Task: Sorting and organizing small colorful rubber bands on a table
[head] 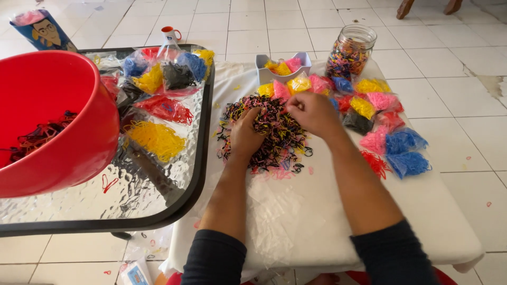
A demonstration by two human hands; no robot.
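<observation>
Head view. Both hands were down in a heap of mixed small elastic bands at the centre of the frame, on a white-covered table. The left hand lay on the heap's left side with fingers curled into the bands, loosely gathering them; whether it pinched any single band could not be told. The right hand sat at the heap's upper right edge, fingertips pressed together as if nipping a few bands.

Progress, as judged: sorting by colour appeared well under way. Filled clear bags of single colours, in yellow, pink, red, black and blue, lay right of centre, and a second group of bags lay on a dark-rimmed glass table at left. The mixed heap was large and remained unsorted.

Packages and containers: a white divided tray at upper centre held yellow and pink bands. A clear glass jar of mixed bands stood at upper right of centre. A red bowl at far left held dark and red bands. A blue cylindrical carton bearing a cartoon figure lay at the upper left corner. A small white cup with a red rim stood on the floor at upper centre-left. A small printed blue and white packet lay at lower left.
</observation>
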